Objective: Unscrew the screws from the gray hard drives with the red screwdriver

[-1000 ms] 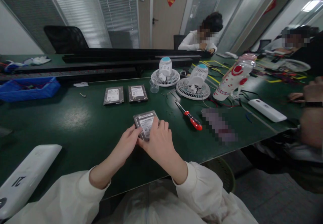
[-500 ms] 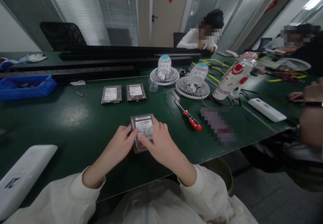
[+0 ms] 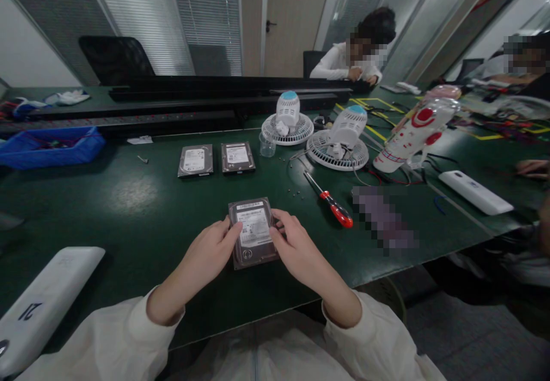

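A hard drive (image 3: 254, 229) with a white label is in front of me, label side up, near the front of the green table (image 3: 141, 238). My left hand (image 3: 215, 240) grips its left edge, thumb on the top face. On the opposite edge, my right hand (image 3: 294, 240) holds it with the thumb near the label and the fingers along the side. Two more hard drives lie farther back, a left one (image 3: 195, 160) and a right one (image 3: 238, 157). A red and black screwdriver (image 3: 335, 206) rests to the right, close to several small screws (image 3: 295, 193).
Two white fans (image 3: 339, 140) and a small clear cup (image 3: 267, 145) stand behind. A blue tray (image 3: 55, 147) sits at the left, a white numbered device (image 3: 47, 306) nearer. At right are a red-spotted bottle (image 3: 410, 134), another white device (image 3: 475, 191) and a blurred flat object (image 3: 382, 218). A person (image 3: 348, 60) sits opposite.
My right hand has drawn back from over the drive's top to its right edge, uncovering the label. The left hand keeps its hold. The view has shifted slightly.
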